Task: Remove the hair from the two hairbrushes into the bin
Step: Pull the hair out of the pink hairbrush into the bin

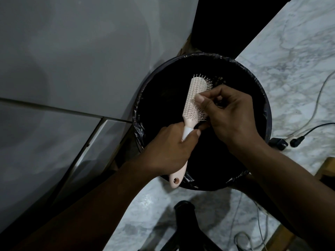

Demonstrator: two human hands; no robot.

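So, pink hairbrush [194, 98] is held right over the bin [268, 113] mouth, bristles facing R, so anything pulled off drops straight in. Left hand [170, 147]: fingers wrapped round the handle, steadying it. Right hand [230, 113]: fingers curled, thumb + fingertips pinching into the bristles mid-head, prob pulling hair. Strands too dark to make out. 2nd brush: can't tell.

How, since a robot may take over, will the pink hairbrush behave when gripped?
Probably stiff and light: the hairbrush juts straight, held by its handle in the left hand. Bristles may flex where the right hand picks at them.
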